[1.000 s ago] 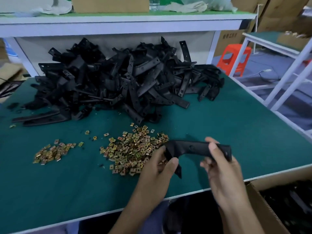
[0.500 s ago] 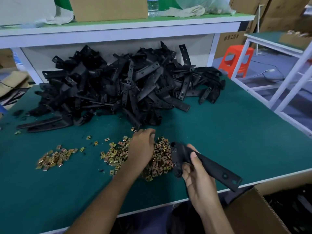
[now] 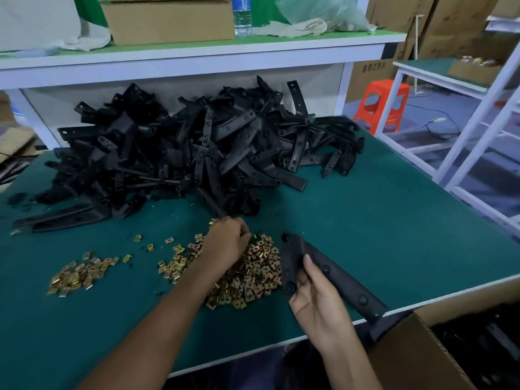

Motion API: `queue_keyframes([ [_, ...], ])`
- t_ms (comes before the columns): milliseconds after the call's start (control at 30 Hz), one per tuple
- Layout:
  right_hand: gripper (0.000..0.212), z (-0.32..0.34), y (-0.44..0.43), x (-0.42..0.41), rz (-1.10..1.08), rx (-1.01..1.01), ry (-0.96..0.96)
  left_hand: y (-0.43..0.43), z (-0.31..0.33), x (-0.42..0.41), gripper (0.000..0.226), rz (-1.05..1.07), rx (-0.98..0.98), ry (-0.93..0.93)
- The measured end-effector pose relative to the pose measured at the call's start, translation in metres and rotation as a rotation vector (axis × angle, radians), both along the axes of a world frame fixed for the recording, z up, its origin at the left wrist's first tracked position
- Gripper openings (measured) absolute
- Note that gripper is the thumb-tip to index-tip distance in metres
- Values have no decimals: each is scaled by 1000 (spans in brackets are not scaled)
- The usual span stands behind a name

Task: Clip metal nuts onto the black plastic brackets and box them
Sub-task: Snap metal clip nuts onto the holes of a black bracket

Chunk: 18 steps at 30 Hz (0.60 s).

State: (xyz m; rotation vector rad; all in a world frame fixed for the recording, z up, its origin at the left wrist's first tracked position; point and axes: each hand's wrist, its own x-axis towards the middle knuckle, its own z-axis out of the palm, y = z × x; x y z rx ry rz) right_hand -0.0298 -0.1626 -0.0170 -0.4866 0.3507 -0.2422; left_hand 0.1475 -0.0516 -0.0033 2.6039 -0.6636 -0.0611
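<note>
nearest, at the bottom right below the table edge, an open carton [image 3: 408, 358] is standing with dark parts lying inside it, too dim to make out. just above it the right hand [image 3: 318, 305] is holding a black bracket [image 3: 347, 289] over the near edge of the green table [image 3: 408, 215]. the fingers are curling under the bracket and the thumb is pressing on its top face, so it is being gripped firmly. the bracket's long arm is pointing down and right toward the carton, and its bent end is sitting just beside the nuts.

to the left, the left hand [image 3: 228, 242] is reaching into the main pile of nuts [image 3: 253, 277], knuckles up. its fingertips are curling down among the brass-coloured pieces, hidden by the back of the hand, so i cannot tell whether they are pinching a nut. farther left, a smaller pile of nuts [image 3: 77, 275] is lying well apart, with a few loose ones scattered between.

beyond the hands, a big heap of brackets [image 3: 197, 153] is sprawling across the far part of the table. above it a shelf [image 3: 197, 59] is carrying a cardboard box [image 3: 168, 22], a water bottle [image 3: 242, 16] and a plastic bag [image 3: 318, 11]. an orange stool [image 3: 382, 104] is standing on the floor at the far right.
</note>
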Motion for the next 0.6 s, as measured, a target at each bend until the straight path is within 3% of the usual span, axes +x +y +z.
queue_keyframes([
  [100,34,3,7,4,75,41,-33,1,11,-6,9,26,-71,65],
  [233,42,3,6,3,147,42,-28,20,29,-46,3,16,-376,213],
  [400,33,1,5,3,151,-52,-28,39,28,-109,16,30,-754,438],
  [600,22,-3,7,1,134,-85,-20,27,24,-131,30,102,-970,691],
])
